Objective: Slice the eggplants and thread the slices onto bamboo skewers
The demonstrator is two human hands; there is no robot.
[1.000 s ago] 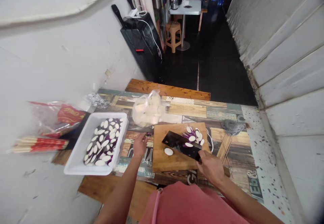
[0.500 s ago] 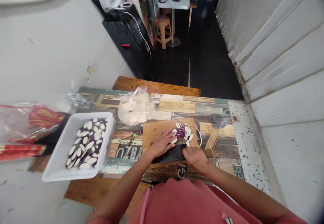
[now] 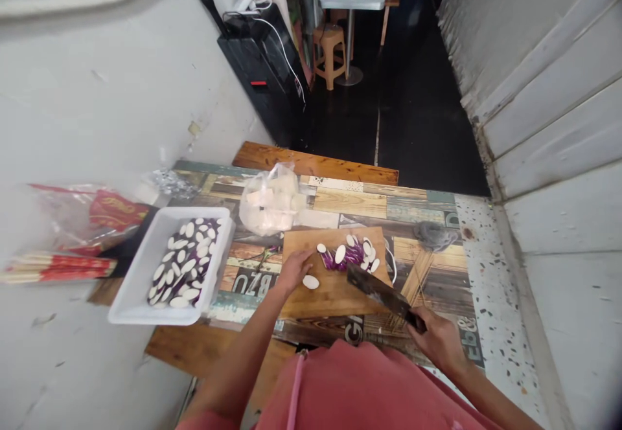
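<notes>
My right hand (image 3: 440, 338) grips a cleaver (image 3: 379, 293) by its dark handle. The broad blade points up and left over the right part of a wooden cutting board (image 3: 299, 304). Sliced eggplant (image 3: 335, 258), purple-skinned with white oval faces, lies in a loose row across the board, close to the blade tip. One eggplant slice (image 3: 311, 282) is apart from the row, nearer me. At the board's left edge, my left hand (image 3: 295, 271) is open beside these slices, holding nothing I can see; its fingers point right.
Left of the board, a white plastic tub (image 3: 121, 310) holds many eggplant slices. Behind the board are a clear bag of pale chunks (image 3: 272, 200) and a dark mesh clump (image 3: 432, 234). Thin sticks (image 3: 418, 281) lie at right; packaged skewers (image 3: 72, 265) are far left.
The cleaver has swung right and away from the slices with my right hand. My left hand has drawn back left off the eggplant. The view has shifted slightly.
</notes>
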